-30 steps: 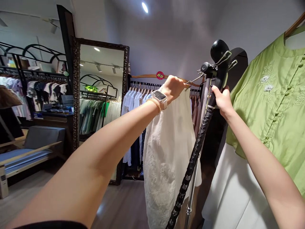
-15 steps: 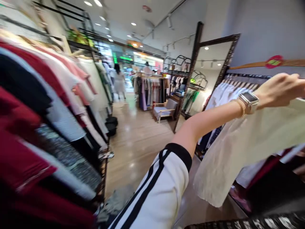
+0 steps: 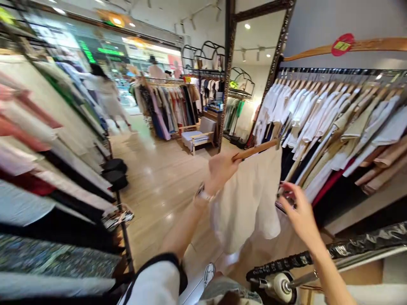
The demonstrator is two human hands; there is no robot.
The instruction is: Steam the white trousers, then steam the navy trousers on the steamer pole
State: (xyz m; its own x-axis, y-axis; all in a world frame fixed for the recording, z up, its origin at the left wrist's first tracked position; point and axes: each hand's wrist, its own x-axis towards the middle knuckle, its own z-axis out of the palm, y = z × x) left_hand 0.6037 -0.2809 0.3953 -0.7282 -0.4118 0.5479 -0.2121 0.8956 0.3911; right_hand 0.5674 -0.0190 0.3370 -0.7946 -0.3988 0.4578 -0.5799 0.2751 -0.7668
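Head view: the left hand [image 3: 221,171] grips a wooden hanger [image 3: 254,150] bearing a white garment [image 3: 246,199]; the right hand [image 3: 299,214] is open, just beside the garment, near a rail of white shirts [image 3: 330,118].

Between the left hand's fingers [image 3: 222,167], the wooden hanger [image 3: 256,150] shows honey brown, above a plain cream garment [image 3: 244,203]. Below the right hand's fingers [image 3: 294,203], the steamer hose [image 3: 280,263] is black with a pale pattern.

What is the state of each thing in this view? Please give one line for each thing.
Left hand: closed around the hanger
Pale wooden hanger: held, tilted
White garment: hanging from the hanger
Right hand: open, fingers spread
Black patterned hose: stretched across lower right
White shirts: hanging in a row
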